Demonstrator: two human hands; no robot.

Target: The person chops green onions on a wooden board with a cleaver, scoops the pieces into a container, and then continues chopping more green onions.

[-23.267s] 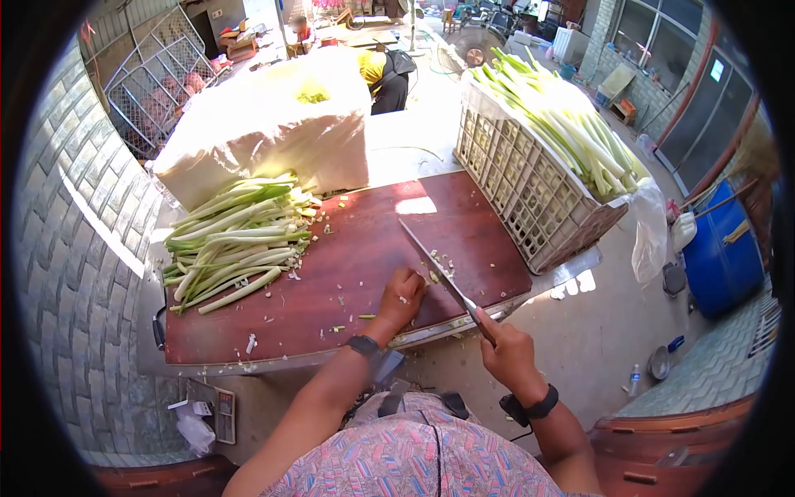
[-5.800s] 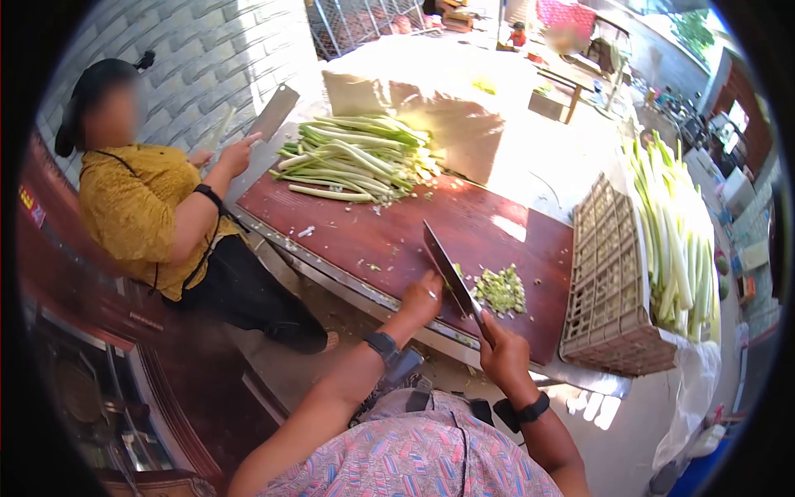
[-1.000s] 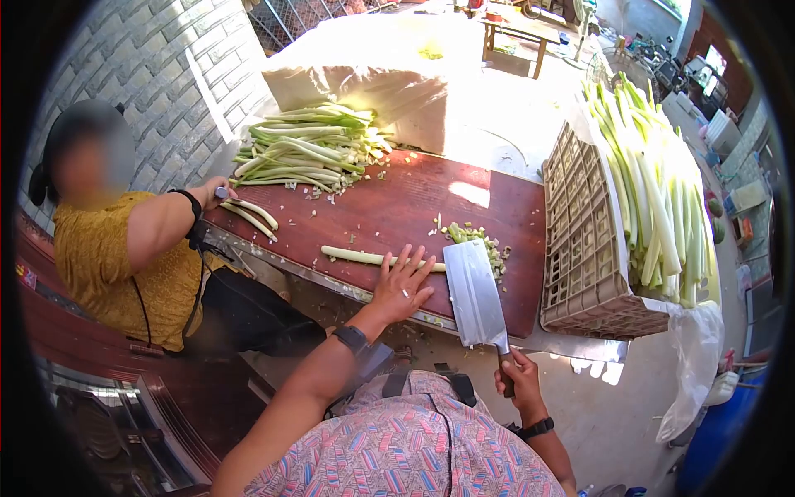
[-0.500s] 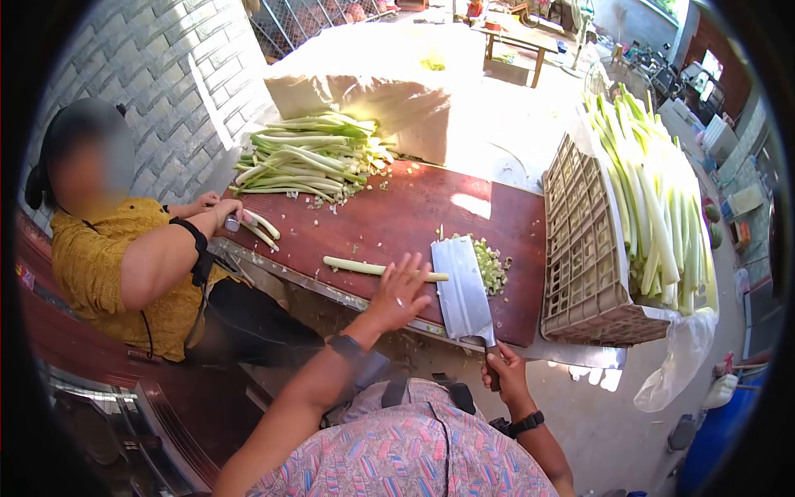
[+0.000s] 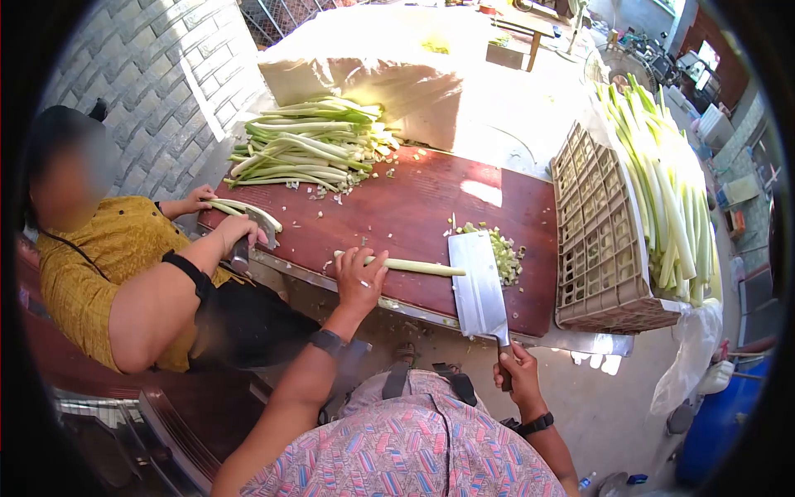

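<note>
My right hand (image 5: pixel 519 377) is closed round the dark handle of a broad cleaver (image 5: pixel 479 286), whose blade lies over the red-brown tabletop. A pale green onion stalk (image 5: pixel 422 267) runs sideways along the table, its right end meeting the blade. On that stalk's left end rest the curled fingers of my left hand (image 5: pixel 361 282). Chopped green onion (image 5: pixel 507 261) forms a small heap just beyond the blade's right side.
A large pile of green onions (image 5: pixel 306 141) covers the table's far left. To the right, a plastic crate (image 5: pixel 598 236) stands beside upright green onions (image 5: pixel 658 190). At left, a person in a yellow top (image 5: pixel 112 277) holds a knife and cut stalks. A covered block (image 5: pixel 356 62) stands behind.
My left hand has slid left along the stalk, its spread fingers now curled round the end. The cleaver still meets the stalk's right end. The other person's knife hand has moved over their stalks.
</note>
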